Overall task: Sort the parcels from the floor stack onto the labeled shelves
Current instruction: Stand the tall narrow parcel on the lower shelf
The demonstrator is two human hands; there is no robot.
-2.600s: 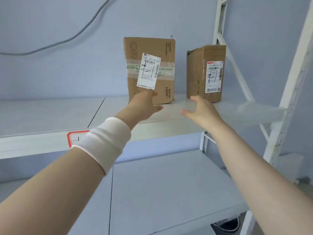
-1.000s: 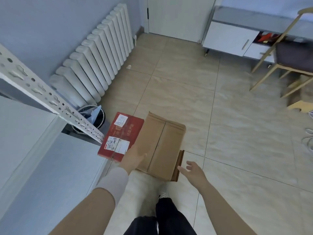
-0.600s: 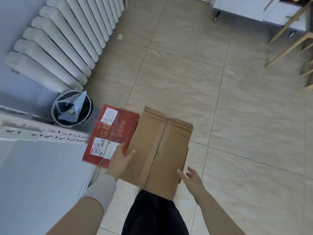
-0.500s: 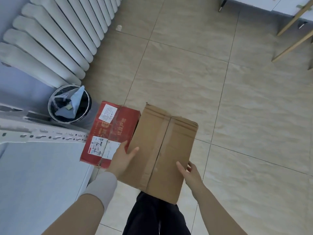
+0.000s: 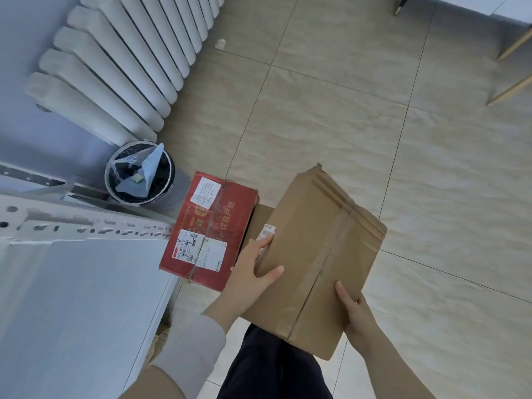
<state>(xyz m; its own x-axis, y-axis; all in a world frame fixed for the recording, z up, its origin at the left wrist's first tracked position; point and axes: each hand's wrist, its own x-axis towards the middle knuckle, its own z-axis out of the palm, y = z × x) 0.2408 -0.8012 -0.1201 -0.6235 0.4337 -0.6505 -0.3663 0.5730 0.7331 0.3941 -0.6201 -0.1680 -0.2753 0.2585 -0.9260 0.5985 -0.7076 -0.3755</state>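
brown parcel partly hides grip of right hand

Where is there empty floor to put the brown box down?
The tiled floor right of the brown box is bare, and so is the stretch between the radiator and the red box. It is crowded by the bin and shelf.

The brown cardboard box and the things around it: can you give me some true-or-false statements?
1. Both the left hand and the right hand hold the brown box. True.
2. The red box lies on the shelf. False: it lies off the shelf, beside the bin.
3. The bin stands next to the radiator. True.
4. The brown box is open on top. False: tape seals its seam.
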